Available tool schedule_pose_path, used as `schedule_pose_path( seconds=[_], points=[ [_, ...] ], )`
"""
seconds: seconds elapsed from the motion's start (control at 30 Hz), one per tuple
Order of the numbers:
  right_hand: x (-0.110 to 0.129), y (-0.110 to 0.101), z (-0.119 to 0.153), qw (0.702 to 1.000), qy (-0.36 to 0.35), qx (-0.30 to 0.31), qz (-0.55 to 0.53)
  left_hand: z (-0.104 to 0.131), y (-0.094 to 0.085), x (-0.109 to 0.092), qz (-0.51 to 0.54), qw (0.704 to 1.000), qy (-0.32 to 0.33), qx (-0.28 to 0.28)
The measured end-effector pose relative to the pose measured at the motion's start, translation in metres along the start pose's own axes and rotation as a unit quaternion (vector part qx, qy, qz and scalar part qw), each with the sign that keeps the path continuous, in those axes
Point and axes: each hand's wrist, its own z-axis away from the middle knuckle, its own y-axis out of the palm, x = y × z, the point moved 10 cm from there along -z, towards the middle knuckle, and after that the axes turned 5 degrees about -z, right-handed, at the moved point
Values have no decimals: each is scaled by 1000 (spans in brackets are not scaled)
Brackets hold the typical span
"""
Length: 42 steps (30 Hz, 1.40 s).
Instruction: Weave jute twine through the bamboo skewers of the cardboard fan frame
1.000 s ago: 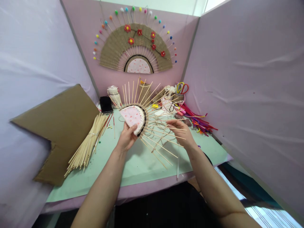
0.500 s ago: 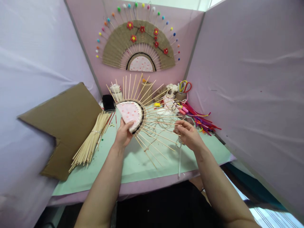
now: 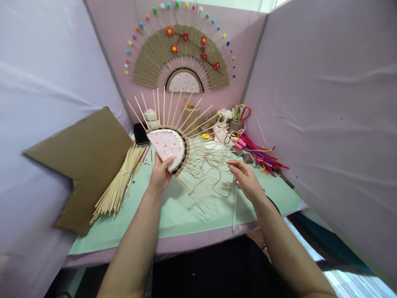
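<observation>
My left hand (image 3: 160, 174) grips the lower left edge of a half-round fan base (image 3: 167, 147), its thumb on the pink dotted face. A dark braid and a tan band run along the curved rim, and several thin wooden sticks spread out from it. Near the stick tips on the right is my right hand (image 3: 243, 176), its fingers pressed together; what they hold is too small to name. Loose twine (image 3: 214, 165) loops behind and between the lower sticks, with a small knot on one of them.
A bundle of sticks (image 3: 119, 182) and a cardboard sheet (image 3: 80, 165) lie at left. Coloured pipe cleaners (image 3: 260, 153), scissors (image 3: 245, 112) and a twine spool (image 3: 191, 120) are at the back. A finished fan (image 3: 182, 54) hangs on the pink wall.
The fan base has turned slightly counterclockwise and moved a little up and left in my left hand. My right hand has shifted slightly, its fingers straighter along the stick tips.
</observation>
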Motion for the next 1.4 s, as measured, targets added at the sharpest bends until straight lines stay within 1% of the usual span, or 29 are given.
schedule_pose_path(
  seconds=[0.07, 0.13, 0.2, 0.23, 0.27, 0.3, 0.33, 0.43, 0.5, 0.6, 0.67, 0.73, 0.87, 1.03, 1.27, 1.4],
  points=[
    [13, -9, 8, 996, -63, -60, 15, 0, 0, -3, 4, 1000, 18, -4],
    [25, -16, 18, 986, -128, -104, 10, 0, 1, -7, 8, 999, 40, -3],
    [28, -25, 27, 977, -162, -137, -12, 1, 1, -9, 15, 998, 54, 1],
    [26, -29, 29, 976, -160, -147, -30, 1, 0, -9, 20, 998, 55, 0],
    [22, -31, 29, 978, -145, -145, -46, 0, -1, -8, 25, 998, 51, -2],
    [17, -29, 27, 983, -122, -125, -59, 0, -2, -6, 31, 998, 45, -5],
    [12, -23, 25, 989, -95, -90, -66, 0, -3, -4, 36, 999, 37, -8],
    [3, 10, 24, 997, -27, 37, -63, 1, -1, 2, 53, 998, 12, -9],
    [3, 31, 26, 995, -1, 78, -69, 3, 2, 7, 62, 998, -4, -5],
    [6, 53, 26, 990, 22, 81, -110, 6, 7, 16, 63, 997, -33, 1],
    [7, 61, 24, 985, 38, 65, -157, 7, 9, 22, 58, 997, -51, 2],
    [6, 65, 22, 975, 63, 46, -210, 8, 10, 25, 54, 997, -59, 1],
    [2, 68, 24, 958, 114, 39, -262, 9, 11, 23, 50, 997, -52, 6],
    [0, 70, 27, 949, 138, 39, -281, 8, 11, 22, 40, 998, -45, 11],
    [-2, 68, 28, 945, 144, 24, -292, 7, 12, 23, 41, 998, -47, 11],
    [-2, 69, 29, 947, 140, 29, -288, 7, 12, 23, 40, 998, -48, 8]
  ],
)
